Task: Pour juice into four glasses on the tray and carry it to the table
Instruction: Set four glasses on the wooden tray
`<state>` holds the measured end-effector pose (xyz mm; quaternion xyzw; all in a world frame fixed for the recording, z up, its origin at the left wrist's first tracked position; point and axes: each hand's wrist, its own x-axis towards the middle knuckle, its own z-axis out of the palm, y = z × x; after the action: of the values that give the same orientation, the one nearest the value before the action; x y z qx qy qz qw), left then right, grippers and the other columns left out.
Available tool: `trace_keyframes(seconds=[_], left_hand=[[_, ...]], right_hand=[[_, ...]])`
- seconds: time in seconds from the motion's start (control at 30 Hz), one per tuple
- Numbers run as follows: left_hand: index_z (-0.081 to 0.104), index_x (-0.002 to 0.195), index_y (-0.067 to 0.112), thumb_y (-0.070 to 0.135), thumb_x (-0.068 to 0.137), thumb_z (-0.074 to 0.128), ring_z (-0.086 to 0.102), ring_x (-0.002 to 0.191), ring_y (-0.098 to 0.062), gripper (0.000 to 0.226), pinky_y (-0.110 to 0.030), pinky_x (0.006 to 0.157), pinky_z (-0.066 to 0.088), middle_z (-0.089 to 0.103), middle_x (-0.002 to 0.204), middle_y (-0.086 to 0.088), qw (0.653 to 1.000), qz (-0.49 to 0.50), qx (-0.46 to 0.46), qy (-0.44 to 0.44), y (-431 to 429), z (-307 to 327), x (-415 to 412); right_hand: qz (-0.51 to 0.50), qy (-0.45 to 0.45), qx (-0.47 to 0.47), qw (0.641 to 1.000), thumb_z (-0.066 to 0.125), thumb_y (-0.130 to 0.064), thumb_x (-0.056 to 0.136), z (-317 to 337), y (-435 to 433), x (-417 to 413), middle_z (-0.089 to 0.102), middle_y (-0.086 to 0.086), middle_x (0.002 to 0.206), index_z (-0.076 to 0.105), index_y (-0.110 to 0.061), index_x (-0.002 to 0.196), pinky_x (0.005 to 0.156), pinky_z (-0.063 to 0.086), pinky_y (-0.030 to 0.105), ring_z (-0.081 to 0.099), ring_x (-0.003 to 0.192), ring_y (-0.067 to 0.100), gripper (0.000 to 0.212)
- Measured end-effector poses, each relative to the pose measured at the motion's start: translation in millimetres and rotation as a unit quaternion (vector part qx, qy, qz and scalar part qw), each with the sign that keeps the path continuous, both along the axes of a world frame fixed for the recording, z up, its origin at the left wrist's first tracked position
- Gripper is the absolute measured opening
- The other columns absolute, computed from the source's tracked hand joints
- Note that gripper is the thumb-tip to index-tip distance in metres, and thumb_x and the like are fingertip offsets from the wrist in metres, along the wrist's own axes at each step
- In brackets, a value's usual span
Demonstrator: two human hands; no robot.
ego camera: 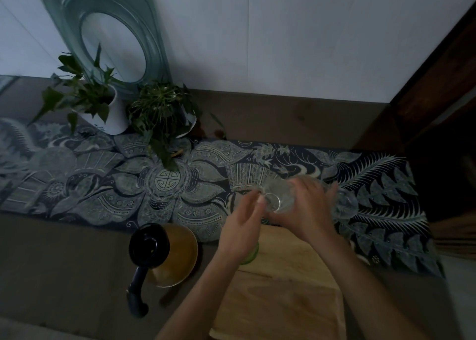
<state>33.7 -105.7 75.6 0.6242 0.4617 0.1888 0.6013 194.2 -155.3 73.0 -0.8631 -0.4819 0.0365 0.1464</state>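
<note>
My right hand (306,208) grips a clear glass (277,198), tilted on its side above the far edge of the wooden tray (283,288). With its fingers spread, my left hand (239,231) is beside the glass's rim; contact cannot be told. A second clear glass (345,203) stands on the patterned cloth just right of my right hand. Under my left wrist a greenish glass (251,258) peeks out on the tray. A glass jug of amber juice (172,254) with a dark lid and handle stands left of the tray.
A dark patterned runner (128,185) covers the brown counter. Two potted plants (108,102) and a tilted framed oval mirror (108,30) stand at the back left against the white wall. Dark wooden furniture (438,94) rises at the right.
</note>
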Motion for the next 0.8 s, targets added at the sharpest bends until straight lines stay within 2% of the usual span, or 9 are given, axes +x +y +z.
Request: trace_keyframes(seconds=[0.1, 0.3, 0.43, 0.53, 0.6, 0.7, 0.8], left_hand=[[0.050, 0.142, 0.041, 0.069, 0.090, 0.054, 0.060, 0.120, 0.004, 0.059, -0.032, 0.101, 0.052, 0.064, 0.134, 0.018, 0.999, -0.022, -0.011, -0.032, -29.4, -5.3, -7.2], [0.052, 0.141, 0.034, 0.062, 0.088, 0.060, 0.062, 0.118, 0.004, 0.061, -0.027, 0.099, 0.052, 0.066, 0.133, 0.016, 0.997, -0.030, -0.071, -0.031, -79.7, -32.6, -12.1], [0.055, 0.139, 0.026, 0.043, 0.097, 0.063, 0.061, 0.120, 0.004, 0.046, -0.020, 0.097, 0.050, 0.066, 0.134, 0.006, 0.993, -0.017, -0.113, -0.014, -99.0, -58.4, -9.8], [0.056, 0.136, 0.030, 0.056, 0.088, 0.062, 0.060, 0.119, 0.008, 0.055, -0.014, 0.094, 0.048, 0.066, 0.133, 0.009, 0.992, -0.019, -0.125, 0.002, -107.5, -67.8, -6.6], [0.057, 0.130, 0.039, 0.064, 0.081, 0.061, 0.060, 0.117, 0.009, 0.055, -0.013, 0.094, 0.048, 0.067, 0.130, 0.011, 0.993, -0.017, -0.119, 0.014, -111.2, -72.3, -4.2], [0.058, 0.116, 0.050, 0.072, 0.075, 0.060, 0.061, 0.114, 0.011, 0.046, -0.020, 0.099, 0.049, 0.069, 0.126, 0.014, 0.994, -0.013, -0.107, 0.027, -115.0, -79.8, -2.1], [0.057, 0.114, 0.054, 0.074, 0.075, 0.059, 0.062, 0.111, 0.010, 0.044, -0.025, 0.101, 0.049, 0.069, 0.124, 0.018, 0.994, -0.019, -0.106, 0.034, -118.3, -85.4, -2.3]], right_hand=[[-0.006, 0.002, 0.020, 1.000, 0.057, -0.090, 0.056, 2.1, -33.8, -5.4, 0.069, -0.002, 0.104, 0.064, -0.022, 0.110, 0.116, 0.005, 0.067, 0.060, 0.111, 0.025, 0.088], [-0.004, 0.010, -0.045, 0.999, 0.062, -0.085, 0.049, -19.6, -87.2, -7.5, 0.068, -0.006, 0.102, 0.066, -0.025, 0.107, 0.117, 0.003, 0.066, 0.060, 0.110, 0.022, 0.083], [-0.005, 0.025, -0.105, 0.994, 0.057, -0.088, 0.050, -38.0, -109.4, -7.6, 0.067, -0.006, 0.107, 0.064, -0.025, 0.111, 0.118, -0.002, 0.065, 0.057, 0.115, 0.021, 0.088], [0.002, 0.035, -0.134, 0.990, 0.055, -0.087, 0.052, -44.4, -117.5, -6.5, 0.065, -0.009, 0.116, 0.061, -0.032, 0.122, 0.118, -0.006, 0.064, 0.051, 0.125, 0.018, 0.089], [0.004, 0.039, -0.154, 0.987, 0.056, -0.086, 0.052, -47.1, -119.1, -4.9, 0.063, -0.011, 0.122, 0.057, -0.036, 0.126, 0.117, -0.008, 0.065, 0.047, 0.129, 0.016, 0.089], [0.005, 0.035, -0.177, 0.984, 0.054, -0.088, 0.051, -52.0, -122.0, -2.8, 0.062, -0.012, 0.124, 0.054, -0.037, 0.127, 0.116, -0.010, 0.065, 0.046, 0.131, 0.015, 0.092], [0.008, 0.035, -0.169, 0.985, 0.052, -0.088, 0.051, -59.8, -127.7, -2.0, 0.065, -0.009, 0.120, 0.056, -0.032, 0.125, 0.117, -0.009, 0.065, 0.050, 0.127, 0.018, 0.093]])
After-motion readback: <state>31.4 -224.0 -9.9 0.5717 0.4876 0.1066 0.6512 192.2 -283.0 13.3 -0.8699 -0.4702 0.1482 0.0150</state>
